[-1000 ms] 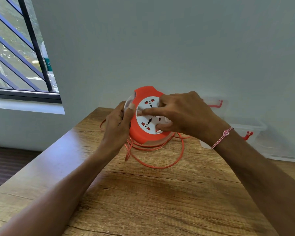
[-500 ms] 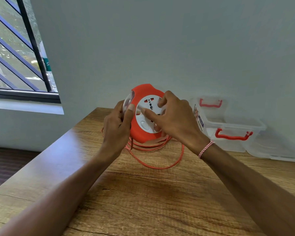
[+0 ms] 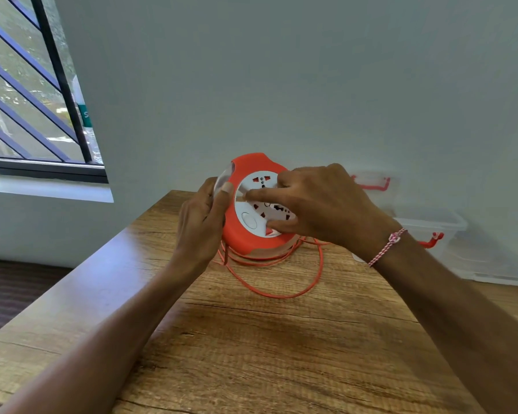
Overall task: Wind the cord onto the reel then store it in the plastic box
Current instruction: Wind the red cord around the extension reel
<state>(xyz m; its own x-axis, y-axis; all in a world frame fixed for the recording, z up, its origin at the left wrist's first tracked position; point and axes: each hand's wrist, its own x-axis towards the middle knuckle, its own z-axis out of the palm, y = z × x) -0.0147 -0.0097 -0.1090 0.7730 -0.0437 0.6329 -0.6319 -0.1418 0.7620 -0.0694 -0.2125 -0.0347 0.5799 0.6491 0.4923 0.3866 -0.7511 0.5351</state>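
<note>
Both hands were engaged on the reel (image 3: 243, 241), which was held between them, raised off the table (image 3: 251, 354) and tilted so that its white socket face (image 3: 251, 218) pointed toward the camera.

The left hand (image 3: 202, 222) gripped the reel's left edge, with the thumb laid up along the rim and the fingers wrapped behind, out of sight. The right hand (image 3: 323, 207) was set on the socket face: the index finger stretched across it, the thumb lay against its lower edge, and the other fingers curled over its upper part. A red-and-white bracelet (image 3: 387, 248) sat on the right wrist.

The orange cord (image 3: 281, 295) was only partly taken up. Several loose loops hung from the underside of the reel, below both hands, and lay on the table, with the widest loop reaching nearest the camera.

The plastic box (image 3: 431, 222), clear with red handles, stood on the table beyond the right hand and wrist, against the wall (image 3: 281, 85) and partly hidden by that hand. It was apart from the reel. A barred window (image 3: 27, 100) lay beyond the left hand.
</note>
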